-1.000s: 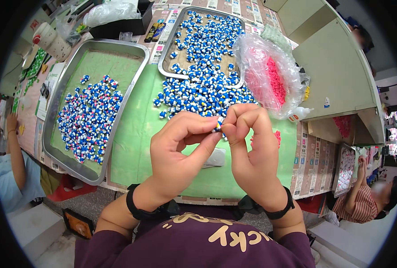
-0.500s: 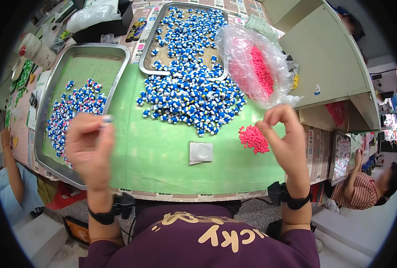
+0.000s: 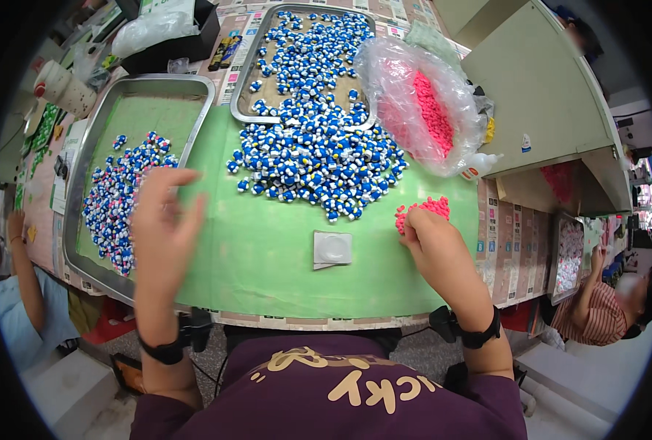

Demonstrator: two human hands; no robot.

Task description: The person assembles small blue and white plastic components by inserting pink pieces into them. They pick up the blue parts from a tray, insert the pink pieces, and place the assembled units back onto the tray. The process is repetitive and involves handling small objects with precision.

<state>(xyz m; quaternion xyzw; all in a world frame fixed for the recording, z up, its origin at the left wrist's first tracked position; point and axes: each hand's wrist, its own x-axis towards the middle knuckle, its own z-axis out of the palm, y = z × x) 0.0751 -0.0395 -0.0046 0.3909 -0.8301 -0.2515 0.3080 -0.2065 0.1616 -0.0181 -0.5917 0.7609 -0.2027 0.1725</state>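
Note:
My left hand (image 3: 166, 238) is raised beside the inner edge of the left metal tray (image 3: 201, 92). Its thumb and fingers are apart and slightly blurred, and no piece shows between them. In that tray lie many small blue-and-white figures (image 3: 117, 180), some with pink parts. My right hand (image 3: 443, 257) reaches down to a small heap of pink pieces (image 3: 434, 207), fingers pinched at its near left edge; whatever is between the fingertips is hidden. A small white square pad with a clear round top (image 3: 333, 249) lies between my hands.
A big pile of blue-and-white figures (image 3: 318, 169) spills from a second metal tray (image 3: 238, 88) onto the green table cover (image 3: 267, 282). Right of it are an open plastic bag (image 3: 384, 66) of pink pieces, a small white bottle (image 3: 480, 165) and a cabinet (image 3: 538, 95). Co-workers sit at both sides.
The small blue-and-white piece in my left hand's fingers is gone, and those fingers have spread. My right hand has come down from above onto the pink heap.

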